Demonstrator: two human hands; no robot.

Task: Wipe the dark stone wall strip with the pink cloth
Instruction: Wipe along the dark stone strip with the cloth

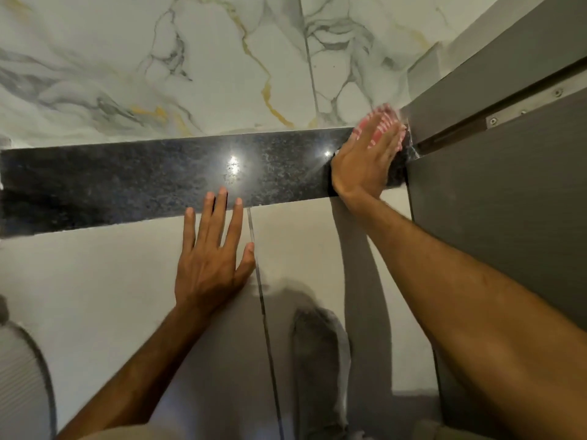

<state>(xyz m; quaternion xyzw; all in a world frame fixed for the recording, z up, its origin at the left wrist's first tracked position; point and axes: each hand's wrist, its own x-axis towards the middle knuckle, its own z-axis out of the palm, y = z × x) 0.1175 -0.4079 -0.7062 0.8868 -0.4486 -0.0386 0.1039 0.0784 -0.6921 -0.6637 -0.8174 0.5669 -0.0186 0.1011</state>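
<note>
The dark speckled stone strip (133, 179) runs across the wall from the left edge to the grey door frame. At its right end my right hand (365, 163) lies flat, pressing the pink striped cloth (386, 117) against the strip's upper corner; most of the cloth is hidden under the fingers. My left hand (212, 252) rests flat with fingers spread on the pale tile below the strip, its fingertips reaching the strip's lower edge and holding nothing.
White marble-look tile with grey and gold veins (190, 58) lies above the strip, plain pale tile (95, 281) below. A grey door with a metal hinge plate (508, 112) borders the right side. A ribbed white object (19, 376) shows at the lower left.
</note>
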